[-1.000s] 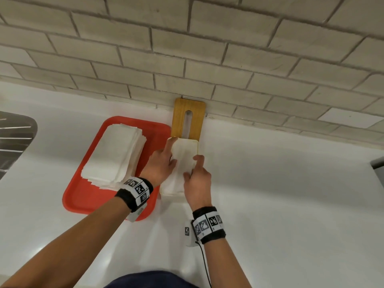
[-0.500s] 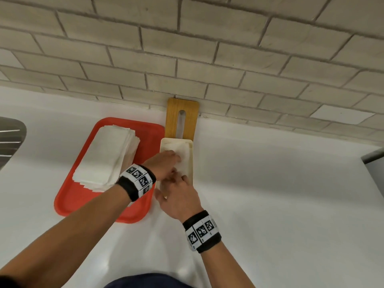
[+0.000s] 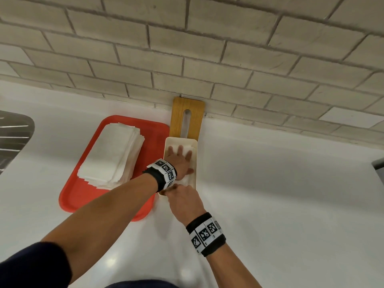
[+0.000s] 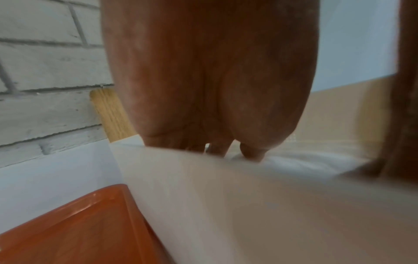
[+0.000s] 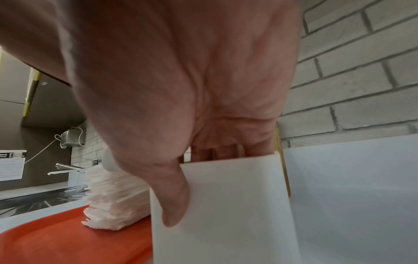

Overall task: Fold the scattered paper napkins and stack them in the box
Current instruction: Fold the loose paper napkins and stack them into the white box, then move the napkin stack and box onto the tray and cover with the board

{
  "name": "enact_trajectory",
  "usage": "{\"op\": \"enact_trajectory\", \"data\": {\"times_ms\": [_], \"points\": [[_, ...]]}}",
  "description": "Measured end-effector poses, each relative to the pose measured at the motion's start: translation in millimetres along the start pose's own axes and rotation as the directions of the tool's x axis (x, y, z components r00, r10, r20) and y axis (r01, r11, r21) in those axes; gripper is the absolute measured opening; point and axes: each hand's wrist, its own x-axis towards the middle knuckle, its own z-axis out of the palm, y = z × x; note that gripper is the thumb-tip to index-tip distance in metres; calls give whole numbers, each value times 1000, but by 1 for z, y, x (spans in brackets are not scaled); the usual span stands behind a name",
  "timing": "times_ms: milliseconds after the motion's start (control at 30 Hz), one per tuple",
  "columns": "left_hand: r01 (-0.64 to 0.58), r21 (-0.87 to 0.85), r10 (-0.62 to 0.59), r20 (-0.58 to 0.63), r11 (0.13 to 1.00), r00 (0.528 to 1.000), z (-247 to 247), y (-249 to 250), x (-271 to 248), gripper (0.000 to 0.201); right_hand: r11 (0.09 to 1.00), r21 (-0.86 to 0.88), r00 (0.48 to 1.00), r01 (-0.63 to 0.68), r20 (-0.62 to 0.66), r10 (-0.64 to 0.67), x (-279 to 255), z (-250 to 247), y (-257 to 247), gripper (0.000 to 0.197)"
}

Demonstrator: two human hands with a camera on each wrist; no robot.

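Now the left hand (image 3: 180, 161) lies flat in the box (image 3: 195, 163), fingers straight and spread, pressing the folded napkin (image 3: 185, 146) down, gripping nothing. The right hand (image 3: 182, 199) sits at the box's near end, thumb on the outer wall and fingers over the rim, steadying it. The box's long axis runs from lower centre of the head view up toward the wooden board (image 3: 187, 117) at the brick wall. The next supply, the napkin stack (image 3: 113, 154) on the red tray (image 3: 83, 196), lies left of the box, nearer the left hand. Half a second earlier both hands were bunched over the napkin at the box's near end; since then the left has slid up inside and flattened out.
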Motion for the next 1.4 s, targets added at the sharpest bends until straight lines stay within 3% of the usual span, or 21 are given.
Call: {"op": "enact_trajectory", "data": {"times_ms": [100, 267, 300, 367, 433, 467, 567, 667, 733, 800, 900, 1033, 1167, 1300, 1400], "points": [[1, 20, -1, -13, 1000, 1000, -6, 1, 0, 92, 997, -36, 996, -65, -64, 63, -6, -2, -10, 28], [-72, 138, 56, 117, 988, 992, -31, -2, -19, 141, 982, -13, 975, -187, -125, 184, -14, 6, -26, 26], [-52, 136, 35, 127, 989, 991, -32, 0, -22, 138, 979, 15, 967, -204, -154, 204, -16, 11, -27, 24], [-38, 80, 28, 116, 996, 993, -29, 3, -20, 113, 969, 55, 939, -239, -240, 245, -17, 25, -24, 23], [-56, 53, 50, 121, 997, 991, -25, -1, -16, 89, 977, 56, 933, -206, -291, 213, -17, 30, -21, 22], [-61, 49, 55, 122, 997, 991, -24, -5, -15, 87, 981, 70, 936, -183, -292, 196, -15, 31, -20, 25], [-52, 73, 38, 181, 996, 983, -22, -11, -14, 127, 984, 99, 954, -148, -249, 168, -13, 26, -21, 40], [-46, 101, 25, 200, 994, 980, -21, -7, -13, 153, 980, 121, 974, -160, -140, 176, -14, 17, -22, 25], [-48, 79, 33, 173, 996, 984, -19, -4, -13, 143, 972, 172, 982, -158, -74, 173, -9, 9, -21, 16], [-56, 23, 52, 151, 998, 987, -21, -6, -16, 122, 984, 125, 984, -126, -108, 140, -3, 7, -22, 12], [-107, 88, 92, 151, 990, 984, -24, -15, -25, 125, 996, 44, 983, -74, -163, 80, -5, 4, -22, 15], [-194, 138, 188, 52, 971, 981, -27, -18, -35, 70, 982, 62, 965, -179, -181, 188, -15, -6, -18, 13], [-191, 41, 192, -43, 981, 980, -14, -18, -40, 55, 977, 59, 956, -205, -204, 213, -12, 12, -19, 14], [-193, -55, 188, -93, 980, 978, -15, -22, -53, 46, 948, 139, 953, -286, -63, 296, 6, 1, -22, 32], [-207, -235, 127, -315, 950, 941, -15, -48, -81, 37, 896, 280, 938, -345, 134, 319, 7, -26, -20, 41]]}}
